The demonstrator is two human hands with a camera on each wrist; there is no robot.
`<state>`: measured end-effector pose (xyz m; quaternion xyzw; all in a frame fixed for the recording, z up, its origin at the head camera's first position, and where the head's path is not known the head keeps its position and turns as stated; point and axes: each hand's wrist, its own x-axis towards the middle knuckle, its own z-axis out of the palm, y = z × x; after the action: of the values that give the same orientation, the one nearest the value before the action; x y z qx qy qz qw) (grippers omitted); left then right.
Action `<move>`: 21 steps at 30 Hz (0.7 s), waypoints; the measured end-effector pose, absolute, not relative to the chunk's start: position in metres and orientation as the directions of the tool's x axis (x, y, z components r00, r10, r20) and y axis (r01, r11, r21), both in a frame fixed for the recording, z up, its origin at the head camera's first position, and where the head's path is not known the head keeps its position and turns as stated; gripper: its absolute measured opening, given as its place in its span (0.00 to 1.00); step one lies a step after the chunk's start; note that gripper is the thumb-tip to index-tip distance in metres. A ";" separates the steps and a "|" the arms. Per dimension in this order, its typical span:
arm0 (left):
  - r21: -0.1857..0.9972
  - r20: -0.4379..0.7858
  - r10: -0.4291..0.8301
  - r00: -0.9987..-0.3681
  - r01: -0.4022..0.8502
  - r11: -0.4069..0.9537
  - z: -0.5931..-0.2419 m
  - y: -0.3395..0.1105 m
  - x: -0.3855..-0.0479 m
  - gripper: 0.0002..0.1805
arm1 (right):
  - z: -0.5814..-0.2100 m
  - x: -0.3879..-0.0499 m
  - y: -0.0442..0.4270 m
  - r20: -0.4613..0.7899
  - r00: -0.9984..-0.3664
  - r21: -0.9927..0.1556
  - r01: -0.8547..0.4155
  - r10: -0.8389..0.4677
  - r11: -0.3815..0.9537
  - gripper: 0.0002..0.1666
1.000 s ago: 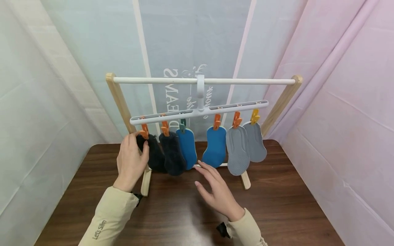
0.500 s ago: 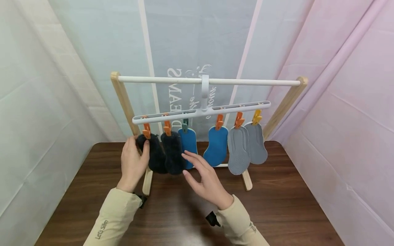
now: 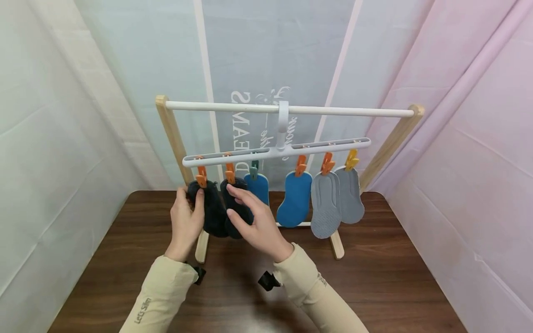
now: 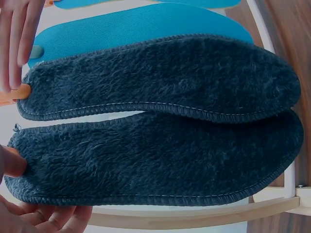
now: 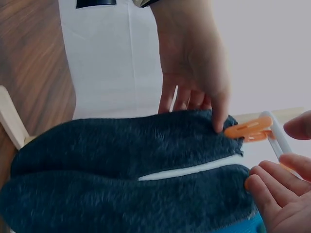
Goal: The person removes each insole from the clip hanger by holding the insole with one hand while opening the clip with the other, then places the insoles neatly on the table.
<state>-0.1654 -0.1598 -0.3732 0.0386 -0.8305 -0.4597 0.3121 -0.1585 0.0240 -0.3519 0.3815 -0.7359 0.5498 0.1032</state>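
Pale fabric curtains (image 3: 462, 152) wall in a dark brown wood-grain table (image 3: 395, 273), on which stands a light wooden rack (image 3: 172, 132) with a white round crossbar (image 3: 354, 111). From that bar hangs a long, slotted, grey-white plastic hanger (image 3: 281, 152), tilted lower at the person's left.

Below it hang six insoles in a row: an outermost dark fuzzy insole (image 4: 155, 160) at the left end, a second dark fuzzy insole (image 4: 160, 80) overlapping it at the lower part, two smooth blue insoles (image 3: 294, 199) and two ribbed grey insoles (image 3: 325, 208).

The left hand (image 3: 187, 224) pinches the outermost dark insole near its top, thumb in front and fingers behind its edge. The right hand (image 3: 260, 224) has its fingers fairly straight and its thumb apart, holding nothing visible; it is in front of the second dark insole, and whether it touches it I cannot tell.

No container serves here; small clips do the holding, one per insole: four orange plastic clips (image 3: 201, 177), a green plastic clip (image 3: 254, 171) and a yellow plastic clip (image 3: 352, 160) at the right end.

The step in hand seems to be handling the outermost insole at its clip. The next move probably calls for steadying that insole while the right hand goes to the orange clip above it.
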 end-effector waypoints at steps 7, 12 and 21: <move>0.784 0.489 -0.351 -0.799 0.225 0.579 -0.375 -0.160 -0.164 0.13 | -0.346 -0.164 0.009 0.535 -0.697 -0.751 -0.651 -0.477 0.110 0.31; 0.781 0.498 -0.349 -0.794 0.236 0.578 -0.376 -0.160 -0.163 0.14 | -0.343 -0.168 0.002 0.535 -0.695 -0.750 -0.652 -0.481 0.109 0.32; 0.775 0.512 -0.349 -0.785 0.247 0.582 -0.375 -0.159 -0.160 0.14 | -0.334 -0.172 -0.008 0.519 -0.719 -0.754 -0.640 -0.462 0.150 0.32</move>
<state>-0.1605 -0.1588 -0.3747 0.0311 -0.8273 -0.4561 0.3266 -0.1716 -0.0079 -0.3342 0.3654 -0.7537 0.5400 0.0823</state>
